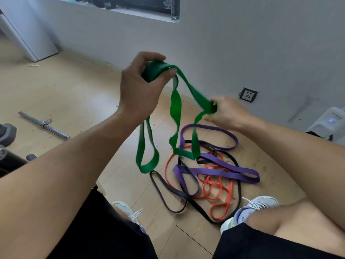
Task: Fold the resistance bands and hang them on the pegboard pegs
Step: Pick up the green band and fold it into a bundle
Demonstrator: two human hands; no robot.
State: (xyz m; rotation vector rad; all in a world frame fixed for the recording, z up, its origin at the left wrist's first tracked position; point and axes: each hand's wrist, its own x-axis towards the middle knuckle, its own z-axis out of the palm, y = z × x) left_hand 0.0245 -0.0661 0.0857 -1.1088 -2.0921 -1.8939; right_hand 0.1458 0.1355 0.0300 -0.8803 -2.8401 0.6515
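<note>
Green band (175, 103) is up in the air between both hands, twisted, with its lower loops dangling down toward the pile; one loop hangs left, another drops onto the floor bands. Left hand (141, 81) has fingers and thumb curled round a gathered bunch of the green band at the top. Right hand (226, 111) pinches another fold of it lower and to the right, blurred, so the exact finger lay is hard to read. Purple band (224, 171), red band (218, 191) and black band (179, 193) lie tangled on the wood floor (74, 86) between the shoes (250, 208).

Step looks like folding the green one, early in the task. To do it well: untwist the strands first, lay loops flat and even in length, lift clear of the pile so nothing snags. No pegboard in view.
</note>
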